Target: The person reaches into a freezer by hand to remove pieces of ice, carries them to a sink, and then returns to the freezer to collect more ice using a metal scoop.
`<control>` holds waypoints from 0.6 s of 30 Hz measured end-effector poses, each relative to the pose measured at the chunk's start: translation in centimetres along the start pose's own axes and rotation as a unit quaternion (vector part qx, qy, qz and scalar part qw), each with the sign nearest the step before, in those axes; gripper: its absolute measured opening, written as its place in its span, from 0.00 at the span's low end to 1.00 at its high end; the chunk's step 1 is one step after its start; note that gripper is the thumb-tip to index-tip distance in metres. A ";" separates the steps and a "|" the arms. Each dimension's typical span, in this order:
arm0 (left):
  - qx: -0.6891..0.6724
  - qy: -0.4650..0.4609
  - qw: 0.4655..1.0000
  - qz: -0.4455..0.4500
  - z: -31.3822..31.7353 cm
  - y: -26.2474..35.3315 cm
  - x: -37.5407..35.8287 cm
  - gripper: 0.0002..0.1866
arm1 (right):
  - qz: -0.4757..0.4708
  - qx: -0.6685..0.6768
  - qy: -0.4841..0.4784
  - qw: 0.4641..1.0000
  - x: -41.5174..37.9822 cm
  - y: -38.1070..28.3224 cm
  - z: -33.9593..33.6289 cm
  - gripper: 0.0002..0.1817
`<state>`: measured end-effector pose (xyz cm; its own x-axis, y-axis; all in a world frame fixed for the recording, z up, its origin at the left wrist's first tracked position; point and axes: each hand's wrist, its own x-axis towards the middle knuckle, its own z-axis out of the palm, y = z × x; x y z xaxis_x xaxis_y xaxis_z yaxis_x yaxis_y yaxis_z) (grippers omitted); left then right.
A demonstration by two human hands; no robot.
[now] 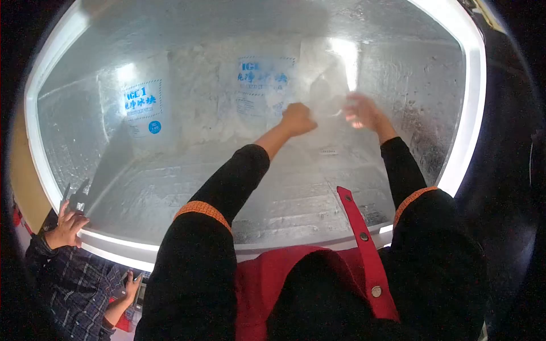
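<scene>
My left hand point(298, 119) is closed in a fist inside a wide, silvery, metal-lined bin point(273, 187). Thin, see-through plastic, looking like a clear plastic bag point(329, 91), spans the space between my two hands. My right hand point(365, 112) is at the bag's right side, its bent fingers smeared by motion, so I cannot tell whether it grips the plastic. Behind my left hand, a clear ice bag with blue print point(264, 79) rests against the bin's far wall. Another blue-printed ice bag point(142, 108) is farther left.
A thick white rim point(475, 85) frames the bin. At the lower left, another person in a dark checked sleeve point(85, 284) has one hand point(67, 227) on the rim. That person's other hand point(132, 287) is lower down. My red apron point(273, 273) lies close to the front edge.
</scene>
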<state>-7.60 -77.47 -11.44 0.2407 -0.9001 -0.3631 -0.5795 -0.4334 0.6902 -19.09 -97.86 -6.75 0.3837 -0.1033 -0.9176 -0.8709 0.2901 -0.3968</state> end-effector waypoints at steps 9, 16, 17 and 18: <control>-0.439 0.071 0.825 -0.349 -1.3 0.5 -0.3 0.14 | -0.085 -0.569 0.042 0.817 0.2 6.0 10.5 0.51; -0.336 0.078 0.916 -0.204 -3.3 3.2 1.7 0.15 | -0.042 -0.386 0.251 0.887 5.6 7.8 7.7 0.29; -0.356 0.174 0.898 -0.191 -4.0 2.7 1.3 0.17 | -0.033 -0.279 0.236 0.930 6.0 8.8 5.7 0.24; -0.357 0.173 0.898 -0.189 -4.4 1.7 1.1 0.17 | -0.024 -0.170 0.217 0.961 6.8 11.1 2.3 0.20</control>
<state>-4.88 -79.43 -7.87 0.6150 -0.5884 -0.5249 0.2117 -0.5181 0.8287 -25.41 -93.12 -17.36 0.3252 -0.5180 -0.7911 -0.9338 -0.0441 -0.3550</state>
